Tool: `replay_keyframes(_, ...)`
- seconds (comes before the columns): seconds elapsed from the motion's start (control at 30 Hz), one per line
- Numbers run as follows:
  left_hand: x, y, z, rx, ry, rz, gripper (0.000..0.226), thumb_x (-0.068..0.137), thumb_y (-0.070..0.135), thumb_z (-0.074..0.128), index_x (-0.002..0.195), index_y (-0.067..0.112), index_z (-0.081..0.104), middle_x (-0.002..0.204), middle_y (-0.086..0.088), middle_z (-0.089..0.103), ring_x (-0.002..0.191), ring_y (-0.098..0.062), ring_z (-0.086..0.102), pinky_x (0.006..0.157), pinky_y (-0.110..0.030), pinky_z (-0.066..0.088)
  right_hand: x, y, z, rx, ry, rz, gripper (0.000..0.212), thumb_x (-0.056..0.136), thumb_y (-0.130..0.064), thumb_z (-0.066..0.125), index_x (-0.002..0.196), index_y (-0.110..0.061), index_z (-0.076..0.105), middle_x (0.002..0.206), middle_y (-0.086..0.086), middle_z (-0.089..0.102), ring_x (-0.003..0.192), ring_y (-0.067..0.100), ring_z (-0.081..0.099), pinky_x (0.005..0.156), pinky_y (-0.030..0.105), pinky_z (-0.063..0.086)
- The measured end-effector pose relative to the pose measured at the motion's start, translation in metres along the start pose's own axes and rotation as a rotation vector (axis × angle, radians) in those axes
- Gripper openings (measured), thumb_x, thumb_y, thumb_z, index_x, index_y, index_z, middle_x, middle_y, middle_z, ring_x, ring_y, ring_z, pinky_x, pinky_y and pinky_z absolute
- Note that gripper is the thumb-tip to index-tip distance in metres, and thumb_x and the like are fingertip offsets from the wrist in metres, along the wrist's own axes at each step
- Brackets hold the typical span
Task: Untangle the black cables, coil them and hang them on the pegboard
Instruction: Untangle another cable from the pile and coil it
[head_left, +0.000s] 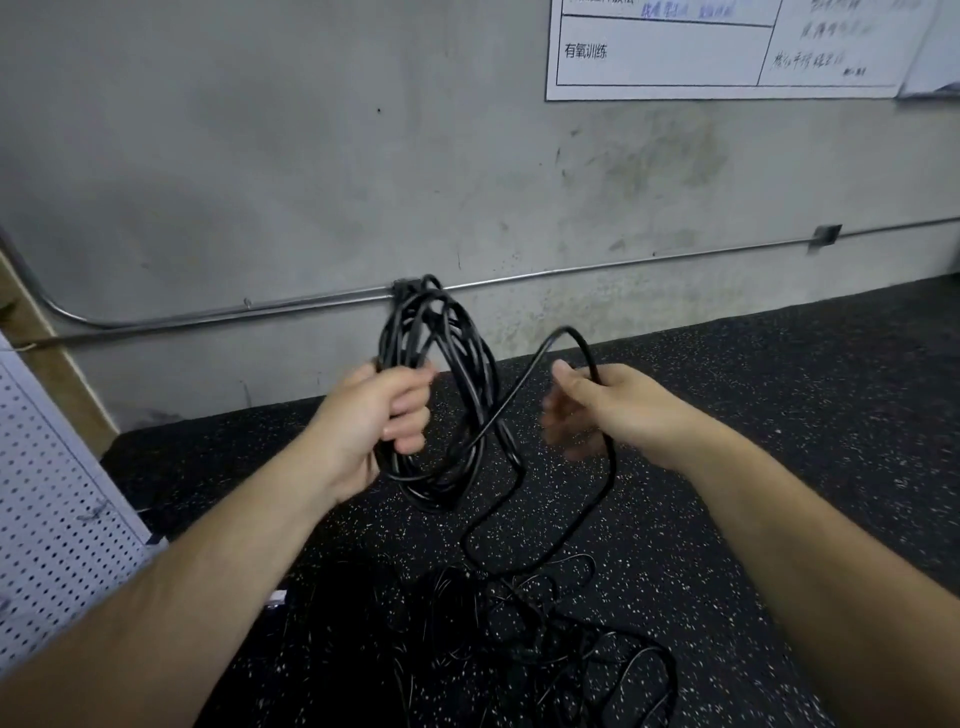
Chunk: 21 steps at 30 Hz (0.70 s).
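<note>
The person is standing over the mess. The left hand (374, 415) is clenching round a coil (475, 374) of black cable, its fingers wrapping several turns bunched at one side, so the loops are rising above the knuckles and hanging below the little finger. The right hand (608, 410) is grasping the free run (567, 329) under the thumb, though its lower fingers are blurring. A loop is arching just above that thumb, and below the fingers the strand is dropping to the tangle (519, 613) lying on the speckled floor (779, 415) beneath both hands.

The cable is looking light and limp, yet springy enough to hold a curve, and I would guess its smooth jacket slides easily through a loose grip. The best hold seems to be where the turns are bunching inside the left fingers. The pegboard (47, 493) is leaning well out past the back of the left hand.
</note>
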<state>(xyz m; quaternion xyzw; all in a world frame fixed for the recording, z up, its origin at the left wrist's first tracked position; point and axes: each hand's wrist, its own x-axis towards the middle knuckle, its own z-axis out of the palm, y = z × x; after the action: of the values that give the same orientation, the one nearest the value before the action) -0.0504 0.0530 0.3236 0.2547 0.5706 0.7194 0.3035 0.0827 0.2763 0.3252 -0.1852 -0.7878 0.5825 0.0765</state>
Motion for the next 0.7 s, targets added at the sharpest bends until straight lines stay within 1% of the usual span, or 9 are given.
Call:
replay_keyframes(0.07,0.004,0.008,-0.01,0.002,0.058,0.031,0.02,0.097,0.02,0.058,0.08,0.015,0.049,0.049,0.008,0.031,0.036,-0.006,0.029,0.036,-0.019,0.029,0.003,0.008,-0.017,-0.133,-0.001,0.083,0.036,0.095,-0.048,0.065,0.088,-0.013,0.061,0.067,0.0,0.063,0.065,0.021,0.068,0.079,0.041,0.06)
replay_keyframes(0.13,0.006,0.01,-0.016,0.094,0.142,0.065,0.03,0.099,0.027,0.059,0.073,0.018,0.047,0.049,0.008,0.029,0.037,-0.007,0.028,0.037,-0.02,0.029,0.001,0.01,-0.028,-0.126,-0.186,0.163,0.036,0.085,-0.046,0.077,0.082,-0.019,0.052,0.066,-0.006,0.046,0.061,0.015,0.046,0.072,0.036,0.043)
replay_keyframes(0.23,0.006,0.005,-0.015,0.238,0.264,0.104,0.029,0.097,0.043,0.062,0.091,0.016,0.055,0.053,0.009,0.03,0.044,-0.009,0.027,0.043,-0.023,0.028,-0.002,0.003,-0.035,0.257,-0.46,0.194,0.055,0.073,-0.067,0.071,0.082,-0.016,0.052,0.076,-0.003,0.042,0.068,0.016,0.036,0.069,0.036,0.033)
replay_keyframes(0.3,0.006,0.0,-0.01,0.339,0.303,0.112,0.033,0.096,0.05,0.062,0.109,0.02,0.062,0.055,0.01,0.033,0.047,-0.009,0.03,0.046,-0.025,0.03,-0.002,-0.008,-0.033,0.349,-0.406,0.174,0.074,0.073,-0.09,0.049,0.075,-0.016,0.049,0.074,-0.001,0.038,0.066,0.017,0.033,0.067,0.037,0.03)
replay_keyframes(0.33,0.005,-0.002,-0.007,0.376,0.316,0.114,0.035,0.095,0.051,0.062,0.114,0.022,0.062,0.055,0.011,0.035,0.048,-0.009,0.032,0.047,-0.026,0.031,-0.003,-0.014,-0.03,0.258,-0.319,0.135,0.073,0.074,-0.091,0.043,0.069,-0.018,0.044,0.07,-0.002,0.035,0.064,0.017,0.031,0.066,0.037,0.029)
replay_keyframes(0.47,0.002,-0.008,0.001,0.34,0.271,0.123,0.032,0.091,0.05,0.068,0.098,0.02,0.061,0.054,0.012,0.036,0.049,-0.01,0.031,0.049,-0.029,0.03,0.003,-0.021,-0.012,-0.056,0.006,-0.019,0.047,0.085,-0.059,0.069,0.067,-0.024,0.044,0.056,-0.009,0.036,0.053,0.012,0.031,0.062,0.032,0.031)
replay_keyframes(0.57,0.0,-0.01,0.007,0.354,0.231,0.135,0.03,0.088,0.051,0.071,0.087,0.024,0.057,0.054,0.011,0.037,0.049,-0.011,0.031,0.049,-0.03,0.029,0.004,-0.024,-0.01,0.115,-0.239,0.013,0.041,0.079,-0.058,0.057,0.067,-0.024,0.039,0.066,-0.006,0.033,0.06,0.015,0.028,0.064,0.036,0.028)
replay_keyframes(0.63,-0.001,-0.012,0.008,0.414,0.248,0.149,0.039,0.084,0.057,0.071,0.093,0.021,0.061,0.055,0.009,0.04,0.049,-0.013,0.033,0.049,-0.031,0.031,0.001,-0.03,-0.013,0.226,-0.413,0.095,0.062,0.077,-0.082,0.047,0.07,-0.021,0.04,0.073,-0.003,0.033,0.065,0.017,0.03,0.07,0.039,0.032)
replay_keyframes(0.7,0.0,-0.014,0.007,0.476,0.284,0.16,0.048,0.079,0.063,0.071,0.094,0.019,0.061,0.055,0.008,0.042,0.048,-0.013,0.036,0.05,-0.03,0.033,-0.001,-0.034,-0.012,0.206,-0.391,0.118,0.074,0.074,-0.093,0.039,0.064,-0.02,0.037,0.071,-0.001,0.03,0.063,0.018,0.031,0.075,0.04,0.036)
